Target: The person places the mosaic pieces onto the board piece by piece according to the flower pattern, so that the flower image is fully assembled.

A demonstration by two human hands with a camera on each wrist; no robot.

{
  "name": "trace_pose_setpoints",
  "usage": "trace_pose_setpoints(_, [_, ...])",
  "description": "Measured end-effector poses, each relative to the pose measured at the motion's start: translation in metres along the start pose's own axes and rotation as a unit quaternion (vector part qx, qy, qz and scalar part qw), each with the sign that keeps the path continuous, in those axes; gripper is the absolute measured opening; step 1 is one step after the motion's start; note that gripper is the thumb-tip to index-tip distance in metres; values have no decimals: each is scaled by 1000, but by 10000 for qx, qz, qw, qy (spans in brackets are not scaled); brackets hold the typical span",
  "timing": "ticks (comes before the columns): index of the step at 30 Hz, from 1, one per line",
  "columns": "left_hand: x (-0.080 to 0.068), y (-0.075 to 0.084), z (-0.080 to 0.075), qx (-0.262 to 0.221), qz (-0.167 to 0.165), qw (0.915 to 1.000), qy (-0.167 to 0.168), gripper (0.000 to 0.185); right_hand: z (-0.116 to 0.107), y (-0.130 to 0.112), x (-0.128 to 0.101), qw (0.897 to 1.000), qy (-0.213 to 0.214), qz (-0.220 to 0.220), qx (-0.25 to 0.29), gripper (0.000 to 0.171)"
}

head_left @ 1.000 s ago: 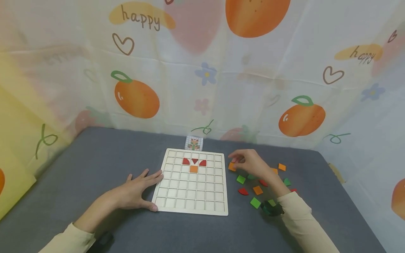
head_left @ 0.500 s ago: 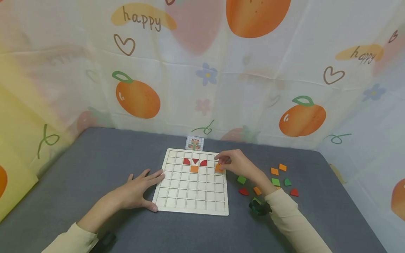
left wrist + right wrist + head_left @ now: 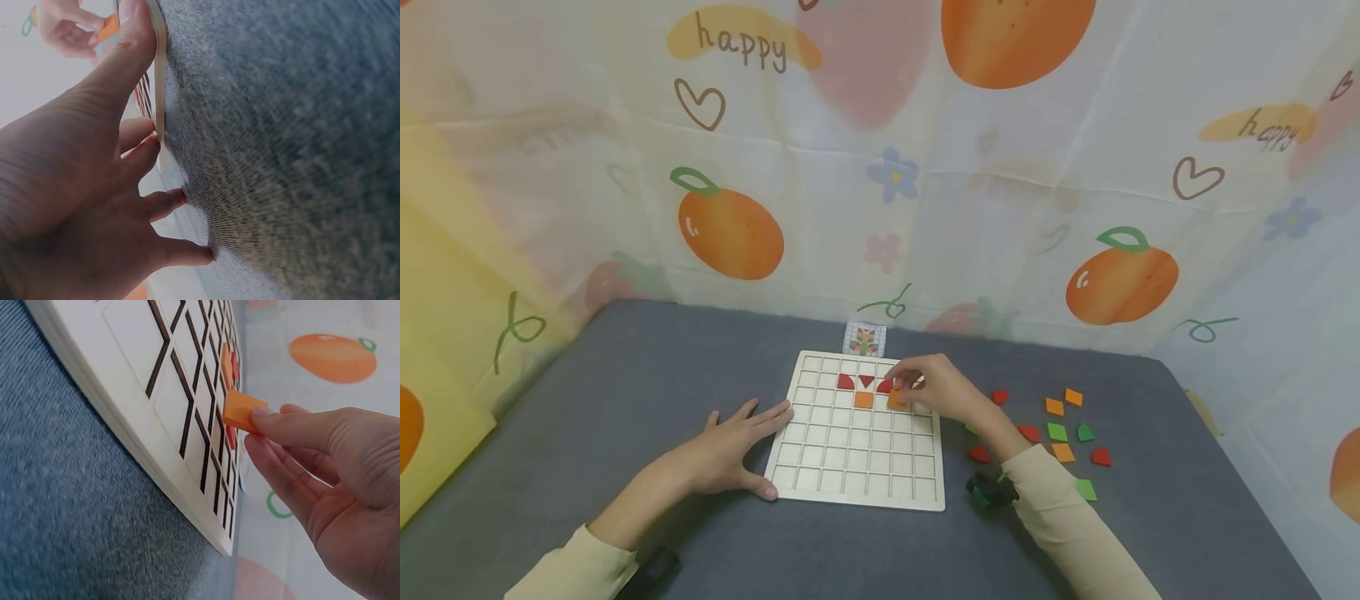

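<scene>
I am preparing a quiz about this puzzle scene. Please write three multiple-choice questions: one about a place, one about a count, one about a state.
1. Where is the left hand?
A. on the left edge of the wooden grid board
B. among the loose tiles
C. raised in the air

2. How many red pieces lie in the board's cells?
A. one
B. three
C. five

3. What is the state of the orange square tile at the right hand?
A. lying flat in a cell
B. pinched in the fingertips, above the board
C. lying on the grey cloth

Answers: 1 A, straight fingers rest on the board's left edge. 2 B, three red shapes sit in one row. 3 B, the right wrist view shows the tile held clear of the cells.
</scene>
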State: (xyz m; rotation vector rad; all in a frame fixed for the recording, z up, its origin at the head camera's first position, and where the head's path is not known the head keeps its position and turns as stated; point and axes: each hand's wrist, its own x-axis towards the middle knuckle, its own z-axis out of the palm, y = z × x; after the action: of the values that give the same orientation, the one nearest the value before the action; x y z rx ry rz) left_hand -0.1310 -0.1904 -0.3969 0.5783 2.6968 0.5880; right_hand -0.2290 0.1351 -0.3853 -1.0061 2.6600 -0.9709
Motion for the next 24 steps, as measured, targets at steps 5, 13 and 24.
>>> trace_pose_setpoints(5, [0, 1, 0, 12, -6, 10000, -7, 111, 4, 1, 4, 9999, 17, -104, -5, 28])
trace_pose_setpoints(13, [0, 1, 0, -32, -8, 10000, 0, 111, 10, 0, 10, 9995, -53, -215, 222, 28])
trace_pose_setpoints(24, [-1, 2, 0, 133, -14, 9999, 71, 111, 17, -2, 16, 9999, -30, -138, 20, 28])
